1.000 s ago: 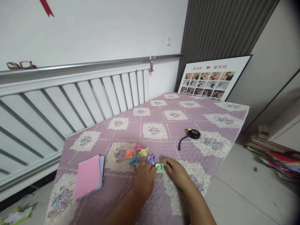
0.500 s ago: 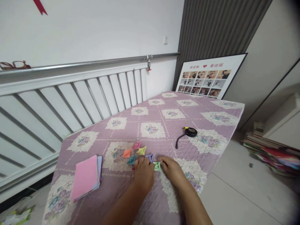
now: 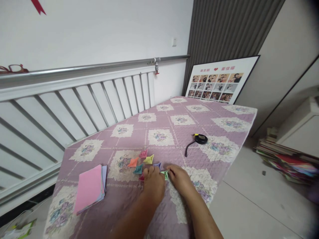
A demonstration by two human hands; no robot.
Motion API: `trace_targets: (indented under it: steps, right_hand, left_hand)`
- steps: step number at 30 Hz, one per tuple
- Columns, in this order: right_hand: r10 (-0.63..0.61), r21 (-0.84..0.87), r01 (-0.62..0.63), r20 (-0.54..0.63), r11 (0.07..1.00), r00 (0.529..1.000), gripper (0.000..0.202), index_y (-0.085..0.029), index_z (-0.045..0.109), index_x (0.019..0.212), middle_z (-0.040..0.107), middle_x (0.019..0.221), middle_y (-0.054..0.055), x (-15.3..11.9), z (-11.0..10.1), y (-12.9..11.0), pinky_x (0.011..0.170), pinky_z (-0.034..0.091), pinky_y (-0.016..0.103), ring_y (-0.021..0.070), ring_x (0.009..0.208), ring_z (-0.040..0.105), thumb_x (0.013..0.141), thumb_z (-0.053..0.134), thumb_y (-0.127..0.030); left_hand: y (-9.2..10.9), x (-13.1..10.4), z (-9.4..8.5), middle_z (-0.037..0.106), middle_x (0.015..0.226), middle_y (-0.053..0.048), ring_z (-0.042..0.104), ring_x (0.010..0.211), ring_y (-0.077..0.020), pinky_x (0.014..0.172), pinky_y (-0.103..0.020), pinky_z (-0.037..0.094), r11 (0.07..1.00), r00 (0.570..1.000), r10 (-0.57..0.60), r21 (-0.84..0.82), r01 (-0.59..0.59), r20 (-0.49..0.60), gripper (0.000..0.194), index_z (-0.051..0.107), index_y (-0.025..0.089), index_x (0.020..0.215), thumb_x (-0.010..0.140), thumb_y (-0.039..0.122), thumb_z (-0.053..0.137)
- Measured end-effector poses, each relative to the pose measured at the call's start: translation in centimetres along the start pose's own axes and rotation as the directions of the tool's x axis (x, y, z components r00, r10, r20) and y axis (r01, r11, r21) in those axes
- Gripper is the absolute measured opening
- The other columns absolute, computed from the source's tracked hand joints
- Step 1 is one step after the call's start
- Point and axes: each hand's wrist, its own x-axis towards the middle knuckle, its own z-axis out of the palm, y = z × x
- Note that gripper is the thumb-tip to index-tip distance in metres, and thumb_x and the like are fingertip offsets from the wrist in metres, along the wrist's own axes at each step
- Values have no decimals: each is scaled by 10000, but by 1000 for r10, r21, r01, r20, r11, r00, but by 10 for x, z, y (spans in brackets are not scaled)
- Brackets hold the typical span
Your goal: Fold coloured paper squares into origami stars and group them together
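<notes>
Small folded-paper pieces lie in a cluster on the floral tablecloth. Between my two hands sits a green origami piece (image 3: 164, 174) with pointed corners. My right hand (image 3: 179, 179) pinches its right corner. Curled at its left side, my left hand (image 3: 154, 182) seems to grip its other end; the thumb is hidden. A purple-blue origami piece (image 3: 157, 165) is just behind the green one. Partly covered by my left hand is a red piece (image 3: 141, 177). Beyond lie a teal piece (image 3: 138, 169), an orange piece (image 3: 133, 162), a yellow piece (image 3: 149, 159) and a pink piece (image 3: 144, 153).
A stack of coloured paper (image 3: 89, 189), pink on top, lies at the left. A black tape measure (image 3: 200, 139) with a strap is at the right. The quilted tablecloth (image 3: 134, 136) borders a white radiator (image 3: 99, 103). A photo board (image 3: 219, 81) leans behind.
The view has shifted slightly. My hands stay at the green origami piece, and a little more of the red piece shows beside my left hand.
</notes>
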Motion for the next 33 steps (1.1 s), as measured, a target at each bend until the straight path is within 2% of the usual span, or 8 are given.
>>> trace_targets:
  steps: [5,14,17,22,24,27,30,33]
  right_hand:
    - [-7,-7,7,-3,1000,1000,231,-236,673,841,719,861,43,0,1,1,779,487,318,203,829,653,788,463,-154]
    - [8,-1,-8,-46,1000,999,355,-209,691,993,743,1014,72,-2,9,10,872,506,353,222,953,675,754,452,-103]
    - [8,9,-8,-57,1000,998,366,-220,695,998,747,1007,58,-2,10,11,864,516,341,211,940,683,753,449,-103]
    - [22,31,-19,-85,999,996,362,-216,698,1004,748,998,58,-1,8,10,867,525,338,205,936,686,756,452,-121]
    - [37,40,-33,-100,999,994,359,-211,695,1017,745,1006,60,-2,7,9,864,528,336,204,936,685,766,448,-140]
    - [75,51,-69,-127,996,989,357,-209,690,1021,741,991,59,-2,5,10,840,533,324,201,912,685,762,448,-165]
    - [130,55,-122,-164,991,978,343,-207,695,980,738,946,61,-1,2,13,818,533,323,204,877,686,756,436,-189]
    - [192,60,-183,-205,981,960,327,-202,694,946,735,919,73,0,1,18,806,529,336,217,857,686,779,415,-237]
  left_hand:
    - [1,0,-2,627,994,-118,522,1010,-304,872,-471,384,1000,1000,1,3,-1,22,227,724,184,934,890,196,502]
    - [-3,-3,-8,615,1047,-101,515,1044,-307,889,-469,362,1000,999,-8,-15,9,52,181,677,202,979,890,260,531]
    - [-5,-5,-11,607,1055,-86,508,1060,-306,896,-464,353,998,999,-19,-56,21,34,167,654,219,1006,875,261,559]
    - [-9,-16,-11,607,1050,-71,506,1057,-291,916,-455,341,988,997,-61,-148,52,-55,254,632,256,1103,870,214,540]
    - [-14,-29,-8,611,1051,-64,512,1053,-282,935,-456,340,982,991,-78,-181,58,-108,277,633,270,1113,868,196,526]
    - [-31,-62,3,617,1077,-61,532,1034,-263,920,-427,384,980,984,-22,-197,-13,-176,373,606,282,1170,835,146,516]
    - [-63,-113,21,644,1028,-57,575,961,-238,862,-383,445,984,980,15,-170,-50,-201,344,648,285,1075,812,121,500]
    - [-103,-171,36,677,903,-37,613,834,-224,783,-351,501,994,978,-5,-111,-19,-208,286,695,314,992,795,171,545]
